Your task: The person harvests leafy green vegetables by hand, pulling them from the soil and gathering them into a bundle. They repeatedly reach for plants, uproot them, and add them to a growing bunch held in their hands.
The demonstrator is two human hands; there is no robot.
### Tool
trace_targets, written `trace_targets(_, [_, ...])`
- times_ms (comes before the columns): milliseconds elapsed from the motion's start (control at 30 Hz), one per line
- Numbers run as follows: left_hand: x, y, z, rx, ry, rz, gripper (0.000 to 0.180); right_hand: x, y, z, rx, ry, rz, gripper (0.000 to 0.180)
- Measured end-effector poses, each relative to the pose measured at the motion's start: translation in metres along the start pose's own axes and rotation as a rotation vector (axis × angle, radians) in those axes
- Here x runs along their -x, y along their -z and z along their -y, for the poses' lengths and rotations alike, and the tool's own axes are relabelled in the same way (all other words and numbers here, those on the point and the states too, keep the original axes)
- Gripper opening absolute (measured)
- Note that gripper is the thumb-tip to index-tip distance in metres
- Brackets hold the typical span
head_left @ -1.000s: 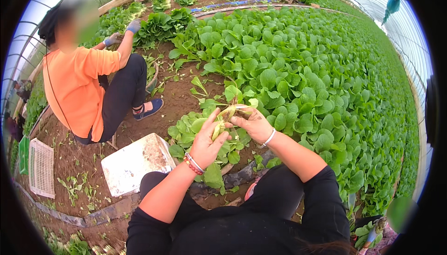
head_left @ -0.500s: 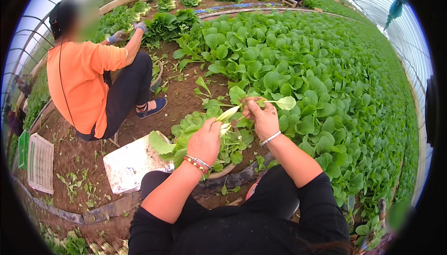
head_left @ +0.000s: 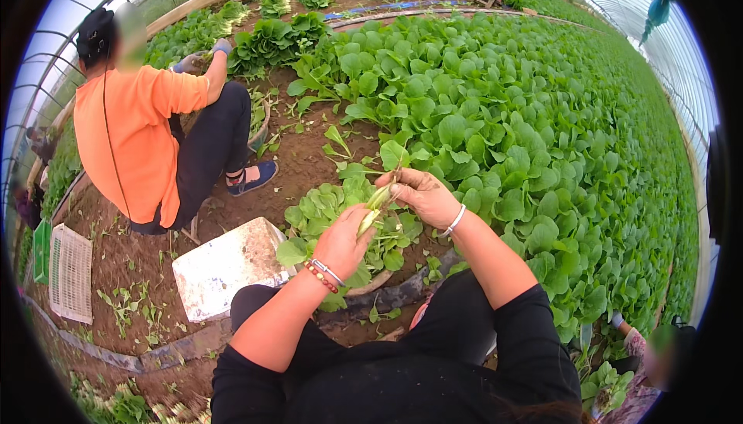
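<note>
My left hand (head_left: 345, 240) is wrapped round a small bunch of leafy greens (head_left: 376, 201), its pale stem ends pointing up and away from me. At those root ends, the fingers of my right hand (head_left: 427, 198) are pinched together on the tip. Below both hands sits a heap of loose leafy greens (head_left: 393, 247) in a round basket whose rim (head_left: 370, 285) shows only at the near side. A single round leaf (head_left: 394, 155) stands just beyond my fingertips.
Dense rows of greens (head_left: 526, 153) fill the right side. To the left, a co-worker in an orange top (head_left: 139, 141) crouches by cut greens (head_left: 271, 43). A dirty white box (head_left: 224, 269) and a white crate (head_left: 70, 273) lie on the soil. Another person (head_left: 638, 362) is at lower right.
My right hand has come slightly lower, onto the stem ends, and the leaf it held out to the right is gone from it. The person at lower right shows more.
</note>
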State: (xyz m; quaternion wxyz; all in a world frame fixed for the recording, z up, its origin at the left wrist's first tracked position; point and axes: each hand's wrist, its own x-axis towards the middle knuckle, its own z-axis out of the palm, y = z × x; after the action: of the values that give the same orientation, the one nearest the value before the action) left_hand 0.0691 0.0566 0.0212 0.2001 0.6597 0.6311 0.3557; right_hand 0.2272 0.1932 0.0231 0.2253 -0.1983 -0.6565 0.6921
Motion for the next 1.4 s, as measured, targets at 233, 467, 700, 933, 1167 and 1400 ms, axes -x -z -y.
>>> trace_targets(233, [-0.007, -0.001, -0.001, 0.17, -0.011, -0.215, 0.054, 0.011, -0.004, 0.008, 0.588, 0.307, -0.259, 0.015])
trace_targets(467, [-0.01, -0.017, 0.002, 0.49, 0.15, 0.065, 0.048, 0.017, -0.017, 0.007, 0.184, 0.111, 0.033, 0.02])
trace_targets(700, [-0.004, -0.005, -0.016, 0.651, 0.102, -0.05, 0.011, 0.023, 0.107, -0.042, 0.392, -0.216, -0.351, 0.029])
trace_targets(933, [-0.007, -0.002, -0.019, 0.568, 0.084, 0.012, 0.004, 0.043, 0.114, -0.245, 0.974, -0.878, 0.419, 0.032])
trace_targets(1167, [-0.007, -0.013, -0.017, 0.592, 0.326, -0.067, 0.012, 0.042, 0.158, -0.344, 1.616, -0.988, 0.416, 0.036])
trace_targets(1400, [-0.016, -0.023, -0.006, 0.539, 0.359, -0.093, 0.016, 0.046, 0.206, -0.406, 1.591, -1.296, 0.397, 0.038])
